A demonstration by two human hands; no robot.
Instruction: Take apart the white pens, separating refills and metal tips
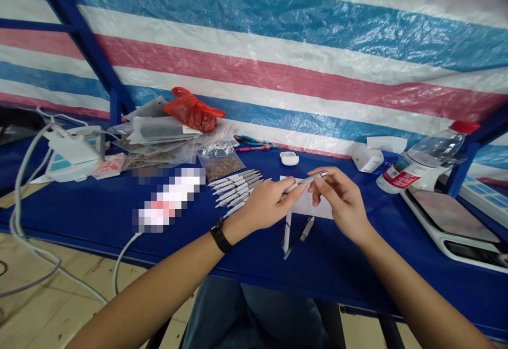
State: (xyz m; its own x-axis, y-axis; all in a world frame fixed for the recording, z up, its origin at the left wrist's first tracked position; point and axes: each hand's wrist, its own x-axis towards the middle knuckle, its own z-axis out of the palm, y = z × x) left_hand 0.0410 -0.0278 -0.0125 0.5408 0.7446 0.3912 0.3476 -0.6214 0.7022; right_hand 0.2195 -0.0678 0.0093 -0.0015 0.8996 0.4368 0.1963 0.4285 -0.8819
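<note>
A white pen with a silver tip [314, 178] is held in the air between my two hands, above the blue table. My left hand [270, 201], with a black watch at its wrist, is closed around the rear part of the pen. The fingers of my right hand [344, 198] pinch it near the tip. Below lies a white sheet of paper [323, 209], partly covered by the hands. A white pen barrel [287, 231] and a shorter grey-white pen part [307, 228] rest on the table nearer to me. Several white pens [234, 186] lie in a row beside my left hand.
Plastic bags of dried brown bits [222, 166] and a red bag [192, 111] are at the back left. Coloured pens [254, 148] and a white earbud case [289, 159] lie behind. A bottle [420, 166] and a scale [452, 222] stand right.
</note>
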